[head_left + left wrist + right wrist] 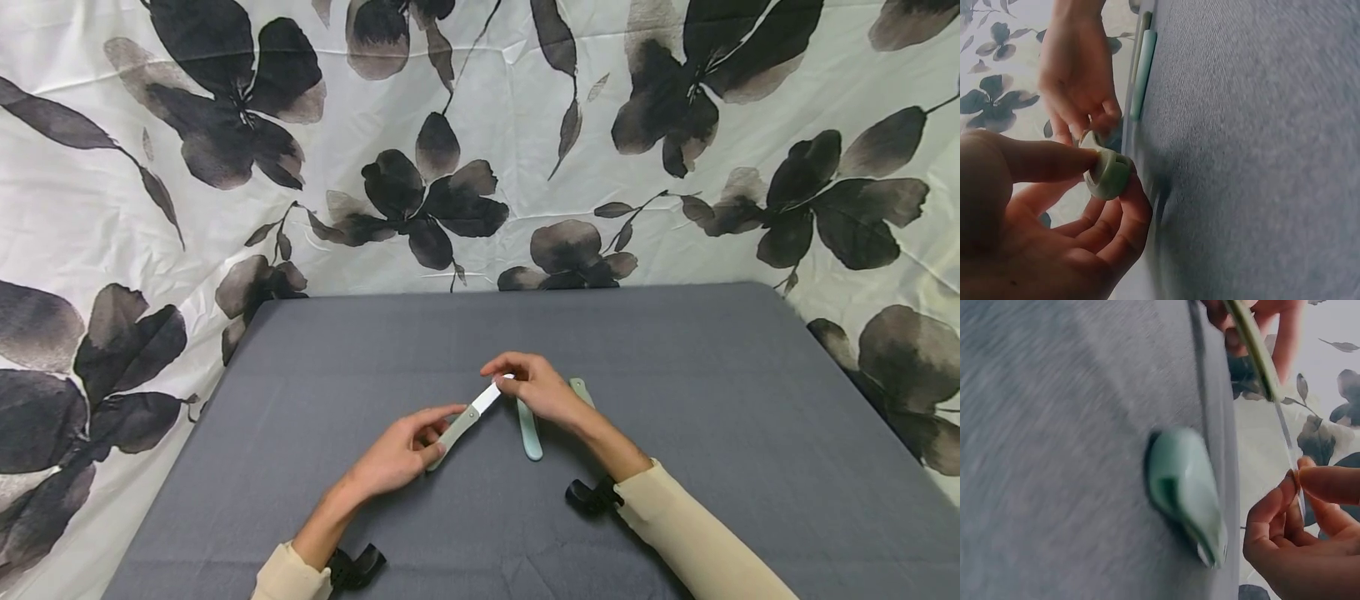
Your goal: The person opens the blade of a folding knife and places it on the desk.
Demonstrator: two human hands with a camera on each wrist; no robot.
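A folding knife with a pale green handle [459,427] is held above the table, its white blade [487,397] swung out. My left hand [397,454] grips the handle, thumb on one side and fingers on the other. In the left wrist view the rounded, slotted handle end [1110,177] faces the camera. With thumb and fingertips my right hand [543,392] pinches the blade near its tip. The right wrist view shows the thin blade [1285,428] edge-on, running into that pinch. Just below the right hand lies a mint-coloured knife handle [529,433].
Behind the right wrist another pale green handle [581,390] lies on the table, partly hidden by the arm. Grey cloth covers the table [360,350]. A white sheet with dark flowers [540,150] hangs behind it.
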